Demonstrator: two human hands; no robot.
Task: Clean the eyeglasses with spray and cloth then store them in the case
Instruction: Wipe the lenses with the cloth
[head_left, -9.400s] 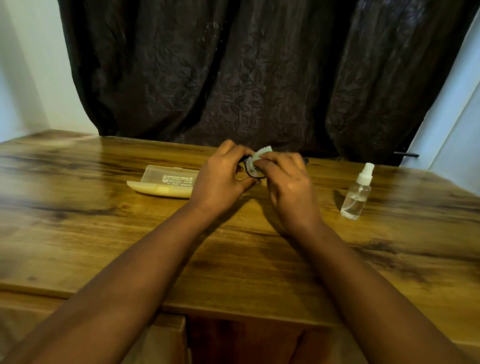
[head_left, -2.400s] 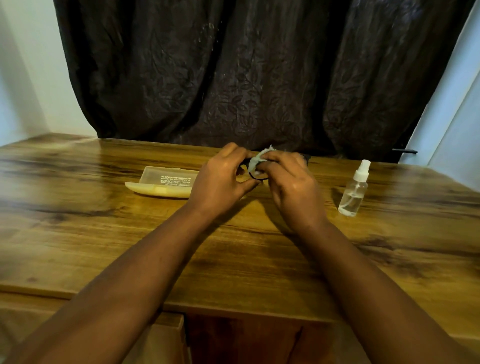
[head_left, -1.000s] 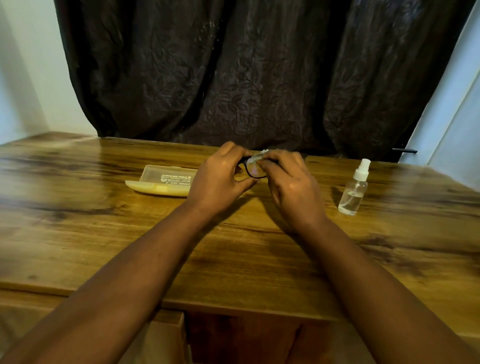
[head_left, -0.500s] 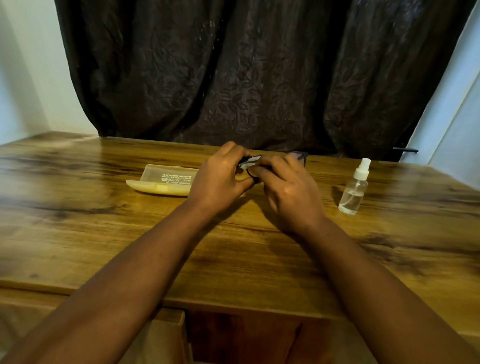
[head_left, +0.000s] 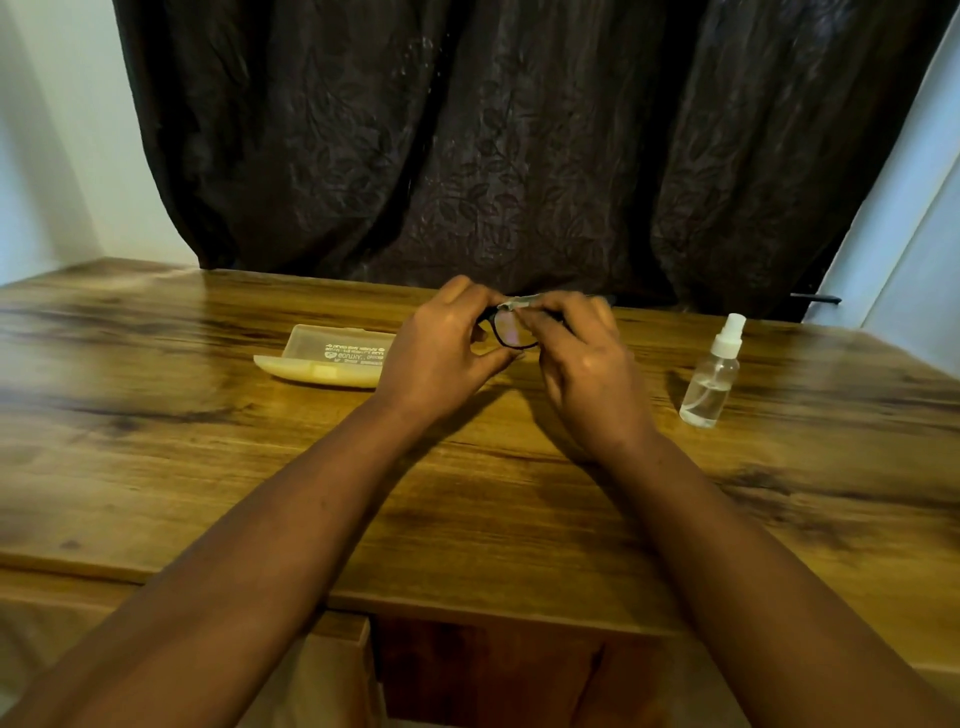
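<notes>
Two bare forearms reach in from the near edge of the table, with no sleeve, cuff, watch or band showing anywhere along them. The left hand and the right hand wear no gloves and no rings that I can make out. Fingernails look short and unpainted, though blur hides detail.

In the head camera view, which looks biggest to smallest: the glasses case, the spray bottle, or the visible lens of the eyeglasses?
1. Glasses case, longest.
2. Spray bottle.
3. Visible lens of the eyeglasses, partly covered by both hands.
</notes>
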